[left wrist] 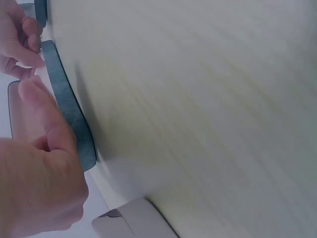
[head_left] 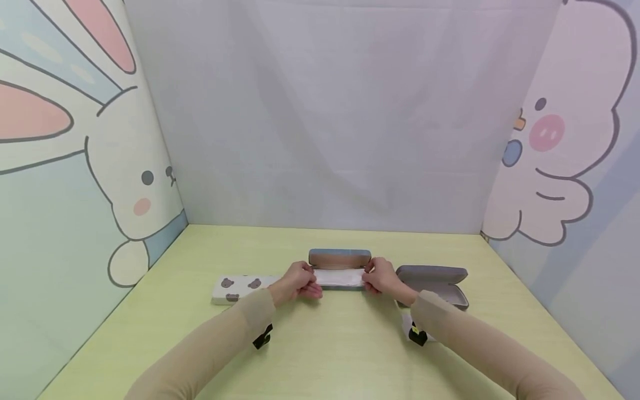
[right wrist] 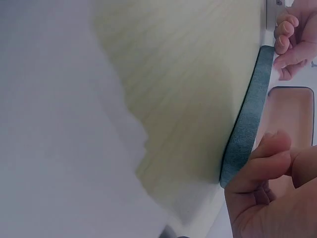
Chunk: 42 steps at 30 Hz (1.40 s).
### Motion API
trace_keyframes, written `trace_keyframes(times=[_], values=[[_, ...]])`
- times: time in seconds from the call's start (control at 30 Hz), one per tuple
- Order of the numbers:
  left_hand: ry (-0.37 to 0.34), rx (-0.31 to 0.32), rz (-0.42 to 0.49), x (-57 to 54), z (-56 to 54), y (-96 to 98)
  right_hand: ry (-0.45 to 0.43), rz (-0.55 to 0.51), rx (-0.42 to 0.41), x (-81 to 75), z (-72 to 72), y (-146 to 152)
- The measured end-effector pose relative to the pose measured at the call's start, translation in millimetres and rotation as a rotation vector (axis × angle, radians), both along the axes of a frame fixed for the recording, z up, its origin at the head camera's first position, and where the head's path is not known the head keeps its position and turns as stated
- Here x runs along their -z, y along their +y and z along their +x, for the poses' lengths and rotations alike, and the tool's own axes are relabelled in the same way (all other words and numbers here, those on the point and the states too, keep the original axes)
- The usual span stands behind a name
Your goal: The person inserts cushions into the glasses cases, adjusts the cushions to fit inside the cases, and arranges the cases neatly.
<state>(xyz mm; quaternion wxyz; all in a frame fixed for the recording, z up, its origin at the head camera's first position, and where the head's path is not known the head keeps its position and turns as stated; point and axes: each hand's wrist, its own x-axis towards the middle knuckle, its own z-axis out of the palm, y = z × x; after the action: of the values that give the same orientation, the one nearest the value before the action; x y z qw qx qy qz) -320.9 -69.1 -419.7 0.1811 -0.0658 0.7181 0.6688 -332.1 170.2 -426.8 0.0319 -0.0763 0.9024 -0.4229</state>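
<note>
An open blue-grey glasses case [head_left: 340, 253] stands at mid-table, its lid raised at the back and its lining pinkish. A folded white cloth [head_left: 339, 277] lies spread along its lower half. At the left end my left hand [head_left: 300, 280] pinches the cloth's edge between thumb and forefinger, the other fingers spread by the case's front. My right hand [head_left: 382, 278] pinches the cloth at the right end, fingers curled. In the right wrist view the case's blue-grey front wall [right wrist: 250, 119] runs between both hands. The cloth is mostly hidden in the wrist views.
To the left lies a closed white case with bear faces [head_left: 242, 286], partly behind my left forearm. An open grey case [head_left: 432, 273] stands at the right. Below it, a white cloth-like piece [head_left: 407, 326] shows under my right wrist. A pale curtain [head_left: 330, 122] closes off the back.
</note>
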Motion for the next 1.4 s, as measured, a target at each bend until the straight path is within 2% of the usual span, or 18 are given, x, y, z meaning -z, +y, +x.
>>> trace_keyframes(times=[0.13,0.27,0.43,0.53,0.6,0.83,0.93,1.13,1.4], values=[[0.068,0.018,-0.08,-0.6,2.4,-2.6,0.018,0.012,0.001,-0.1,3.5,-1],[0.131,0.081,-0.171,-7.9,7.5,-11.3,-0.009,0.011,-0.003,-4.8,8.8,3],[0.112,0.169,-0.23,-11.0,8.9,-16.9,-0.062,0.086,-0.009,-11.3,10.9,10],[0.108,0.194,-0.245,-7.1,8.1,-12.8,-0.058,0.135,-0.035,-8.5,8.9,11],[0.124,0.205,-0.248,-4.4,7.9,-8.7,-0.064,0.131,-0.052,-4.7,7.4,11],[0.185,0.182,-0.295,3.4,8.9,0.8,-0.082,0.087,-0.076,5.1,4.1,9],[0.199,0.169,-0.29,6.1,8.6,1.1,-0.071,0.097,-0.087,5.8,3.5,8],[0.245,0.18,-0.281,7.2,9.8,2.3,-0.058,0.106,-0.086,6.5,2.5,6],[0.31,0.14,-0.363,8.8,12.6,5.1,-0.024,0.125,-0.068,8.4,-0.2,1]])
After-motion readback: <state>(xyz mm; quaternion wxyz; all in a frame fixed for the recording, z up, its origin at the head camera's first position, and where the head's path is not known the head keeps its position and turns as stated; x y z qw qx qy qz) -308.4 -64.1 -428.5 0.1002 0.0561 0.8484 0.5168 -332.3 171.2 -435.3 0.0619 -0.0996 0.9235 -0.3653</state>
